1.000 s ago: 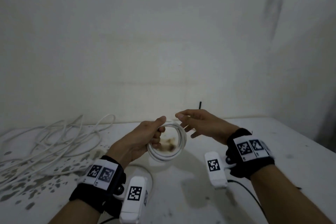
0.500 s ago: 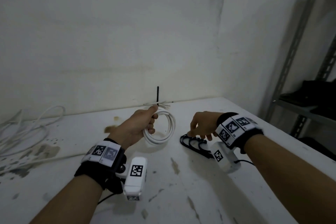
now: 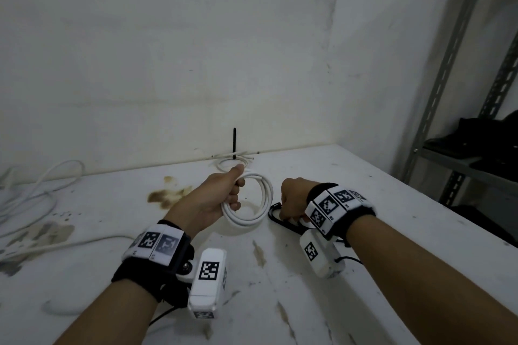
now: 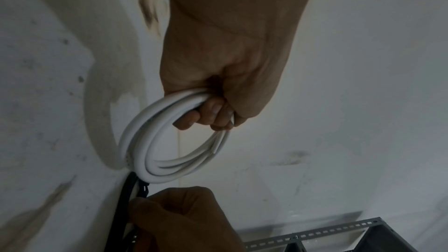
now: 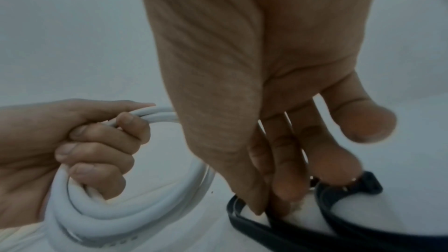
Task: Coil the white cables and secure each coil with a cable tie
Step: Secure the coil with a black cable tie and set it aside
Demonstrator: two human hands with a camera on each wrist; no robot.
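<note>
My left hand (image 3: 235, 194) grips a small coil of white cable (image 3: 262, 204) and holds it upright just above the white table (image 3: 308, 302). The left wrist view shows my fingers (image 4: 208, 114) curled round the coil's (image 4: 148, 152) several turns. My right hand (image 3: 288, 206) is down on the table to the right of the coil. Its fingertips (image 5: 281, 193) touch a bunch of black cable ties (image 5: 351, 185), and the thumb stands apart from them. The ties (image 3: 276, 216) lie partly hidden under this hand.
A finished coil (image 3: 232, 163) with a black tie sticking up (image 3: 234, 143) lies against the back wall. Loose white cables (image 3: 36, 196) sprawl at the far left. A grey metal shelf (image 3: 454, 98) stands past the table's right edge.
My right hand left the coil and dropped to the black ties on the table. The left hand kept hold of the coil. The view swung to the right.
</note>
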